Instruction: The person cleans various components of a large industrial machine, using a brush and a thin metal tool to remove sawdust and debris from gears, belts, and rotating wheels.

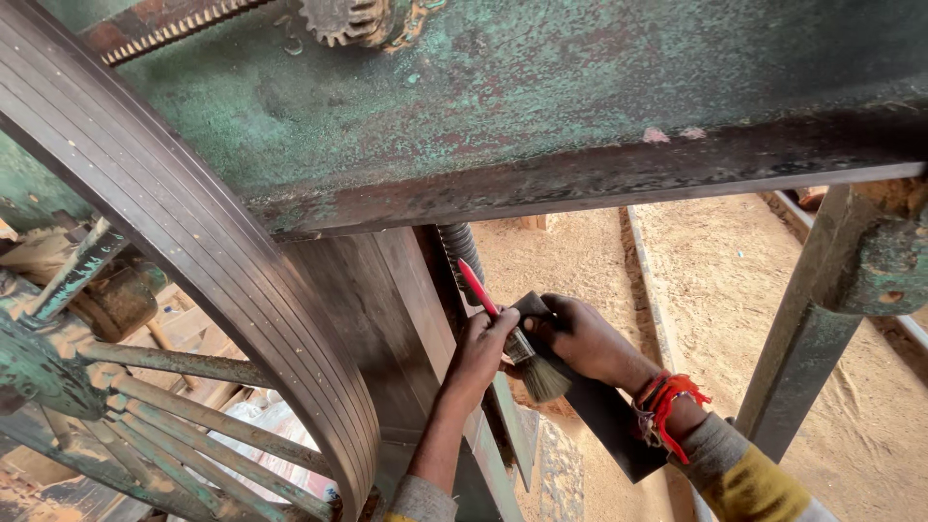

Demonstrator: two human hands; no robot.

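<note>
Red-handled brush (517,346) sits clamped in the left hand (480,350) below the green machine frame (541,106); right hand (583,338) grips a dark flat plate (604,411).

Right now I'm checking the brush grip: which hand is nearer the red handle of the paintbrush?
Left. The left hand grips the paintbrush just below its red handle; the right hand lies beyond the bristles, holding the dark flat strip.
</note>
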